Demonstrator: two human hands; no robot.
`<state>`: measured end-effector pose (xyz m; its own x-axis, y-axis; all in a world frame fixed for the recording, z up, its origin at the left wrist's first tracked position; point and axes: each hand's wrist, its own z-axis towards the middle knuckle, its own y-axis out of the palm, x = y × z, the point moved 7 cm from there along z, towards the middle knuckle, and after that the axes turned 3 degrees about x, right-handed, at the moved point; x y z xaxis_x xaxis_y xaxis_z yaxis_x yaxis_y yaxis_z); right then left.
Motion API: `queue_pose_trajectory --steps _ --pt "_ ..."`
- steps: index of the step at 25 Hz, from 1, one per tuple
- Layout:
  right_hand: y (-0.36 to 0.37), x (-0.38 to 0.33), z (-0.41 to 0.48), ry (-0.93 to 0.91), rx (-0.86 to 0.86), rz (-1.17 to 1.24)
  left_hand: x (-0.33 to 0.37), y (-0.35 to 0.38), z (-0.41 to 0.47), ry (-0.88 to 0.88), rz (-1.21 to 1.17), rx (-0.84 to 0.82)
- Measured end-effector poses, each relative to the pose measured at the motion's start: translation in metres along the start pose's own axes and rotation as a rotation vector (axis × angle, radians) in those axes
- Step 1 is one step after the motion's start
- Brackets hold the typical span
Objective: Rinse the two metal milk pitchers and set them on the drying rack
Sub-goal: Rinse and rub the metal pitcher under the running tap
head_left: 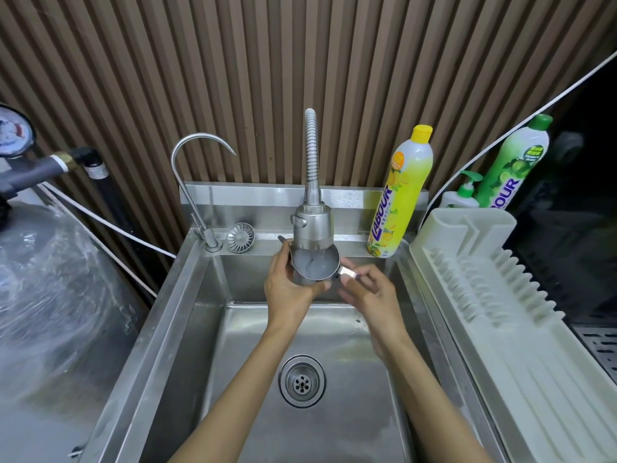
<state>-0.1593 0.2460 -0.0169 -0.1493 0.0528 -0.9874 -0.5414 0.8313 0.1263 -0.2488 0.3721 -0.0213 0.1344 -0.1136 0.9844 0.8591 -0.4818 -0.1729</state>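
Observation:
One metal milk pitcher (314, 267) is held upright just under the spray head of the flexible tap (313, 228), over the steel sink (197, 315). Water fills its mouth. My left hand (287, 289) wraps the pitcher's body from the left. My right hand (367, 292) pinches its handle on the right. A second pitcher is not in view. The white plastic drying rack (474, 282) lies to the right of the sink with nothing on it.
A curved thin tap (193, 182) and a sink strainer (240, 237) sit on the back ledge. A yellow detergent bottle (400, 195), a green one (514, 162) and a pump bottle (462, 195) stand at the back right. The drain (302, 380) lies below my arms. A plastic-wrapped tank (56, 295) stands left.

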Motion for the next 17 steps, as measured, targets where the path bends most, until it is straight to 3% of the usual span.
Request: queue_pose_trajectory --steps 3,5,7,10,14,15,17 --pt "0.019 0.04 -0.003 0.316 -0.15 0.379 0.026 -0.015 -0.01 0.193 0.312 0.054" --pt "0.024 0.043 -0.008 0.371 -0.182 0.332 0.034 -0.023 -0.019 0.206 0.538 0.066" --pt "0.016 0.033 -0.007 0.332 -0.111 0.131 0.028 -0.027 -0.023 0.109 0.629 0.075" --pt "-0.003 0.004 -0.001 0.191 0.033 -0.218 0.012 -0.024 -0.024 0.002 0.495 0.065" --pt "-0.01 -0.03 -0.003 -0.187 0.192 -0.755 -0.005 -0.003 -0.016 -0.074 0.237 -0.069" --pt "-0.009 -0.029 -0.005 -0.228 0.219 -0.732 -0.004 0.0 -0.013 -0.074 0.186 -0.078" --pt "-0.006 -0.014 -0.004 -0.163 0.192 -0.38 0.004 0.0 -0.004 0.021 0.138 -0.042"
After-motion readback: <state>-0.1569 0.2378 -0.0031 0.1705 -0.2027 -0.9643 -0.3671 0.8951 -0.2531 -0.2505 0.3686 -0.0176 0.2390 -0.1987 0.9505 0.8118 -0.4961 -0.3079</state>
